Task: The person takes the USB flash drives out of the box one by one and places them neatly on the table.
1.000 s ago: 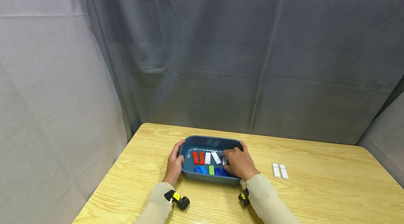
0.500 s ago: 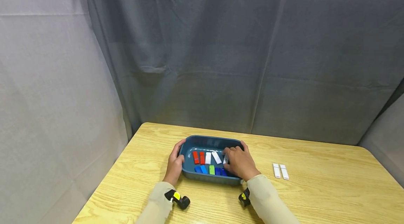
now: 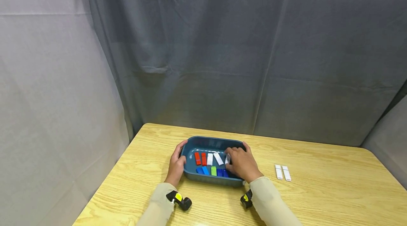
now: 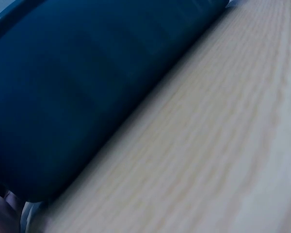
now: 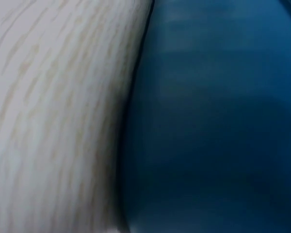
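Note:
A dark teal tray [image 3: 213, 180] sits on the table, its outer wall filling much of both wrist views. My left hand [image 3: 175, 166] holds its left end, thumb over the rim. My right hand [image 3: 243, 164] reaches over the right end and pinches a white USB flash drive [image 3: 228, 158] inside, partly hidden by the fingers. Left of it in the back row lie two white drives [image 3: 218, 158] and two red drives [image 3: 198, 158]. The front row has light blue drives [image 3: 205, 171], a green drive [image 3: 213, 171] and dark blue drives [image 3: 219, 172].
Two more white flash drives [image 3: 282, 172] lie side by side on the wooden table [image 3: 334, 183], right of the tray. A dark grey curtain [image 3: 203, 59] hangs behind the table, with a pale cloth [image 3: 57, 95] on the left.
The white flash drive at my right fingers has shifted slightly right and now leans a little. My left hand and the tray stay in place.

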`<state>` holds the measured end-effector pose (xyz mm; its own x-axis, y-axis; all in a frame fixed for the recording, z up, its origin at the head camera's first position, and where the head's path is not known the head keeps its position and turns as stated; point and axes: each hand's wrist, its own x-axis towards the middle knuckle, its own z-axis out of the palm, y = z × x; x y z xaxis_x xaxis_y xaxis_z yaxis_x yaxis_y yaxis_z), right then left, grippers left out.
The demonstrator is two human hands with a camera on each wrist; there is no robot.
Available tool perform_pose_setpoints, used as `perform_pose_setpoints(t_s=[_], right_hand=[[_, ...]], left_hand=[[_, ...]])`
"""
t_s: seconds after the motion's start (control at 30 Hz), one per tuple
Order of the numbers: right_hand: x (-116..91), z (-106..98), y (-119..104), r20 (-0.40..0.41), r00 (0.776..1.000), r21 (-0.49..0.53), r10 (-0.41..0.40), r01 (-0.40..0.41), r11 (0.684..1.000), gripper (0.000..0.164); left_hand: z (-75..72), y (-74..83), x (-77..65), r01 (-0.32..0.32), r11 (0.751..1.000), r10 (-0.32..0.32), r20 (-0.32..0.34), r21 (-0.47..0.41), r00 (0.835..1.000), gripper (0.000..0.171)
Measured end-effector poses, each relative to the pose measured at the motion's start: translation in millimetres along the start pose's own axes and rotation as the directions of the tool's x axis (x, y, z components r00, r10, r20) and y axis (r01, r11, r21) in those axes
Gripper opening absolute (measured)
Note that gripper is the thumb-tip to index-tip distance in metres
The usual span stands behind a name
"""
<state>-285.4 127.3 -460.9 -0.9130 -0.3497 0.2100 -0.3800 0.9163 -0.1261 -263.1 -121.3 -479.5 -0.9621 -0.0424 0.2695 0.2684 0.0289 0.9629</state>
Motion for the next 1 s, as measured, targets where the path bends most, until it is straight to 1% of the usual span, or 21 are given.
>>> perform_pose_setpoints(t_s=[0.27,0.6,0.73,0.87,1.0], right_hand=[[-1.2,2.7,3.5,-0.051,0.999,0.079,0.009,-0.005,0.997,0.039],[-2.0,2.8,5.7,-0.118,0.993,0.147,-0.012,0.029,0.989,0.036],[-2.8,0.9,5.4,-0.132,0.991,0.187,-0.016,0.04,0.982,0.034],[-3.1,-1.1,5.2,-0.155,0.988,0.225,-0.016,0.051,0.973,0.034],[-1.9,-1.0,6.2,-0.175,0.984,0.255,-0.021,0.066,0.965,0.036]], left_hand=[[-0.7,-4.1,0.8,-0.004,1.0,0.004,0.012,0.011,1.0,0.068],[-1.6,-5.0,1.2,-0.02,1.0,0.02,0.014,0.02,1.0,0.069],[-1.8,-4.7,1.1,-0.021,0.999,0.02,0.01,0.025,1.0,0.07],[-3.0,-3.8,1.0,-0.019,1.0,0.019,0.02,0.009,1.0,0.07],[-4.0,-3.7,2.0,-0.016,1.0,0.016,0.022,0.022,1.0,0.07]])
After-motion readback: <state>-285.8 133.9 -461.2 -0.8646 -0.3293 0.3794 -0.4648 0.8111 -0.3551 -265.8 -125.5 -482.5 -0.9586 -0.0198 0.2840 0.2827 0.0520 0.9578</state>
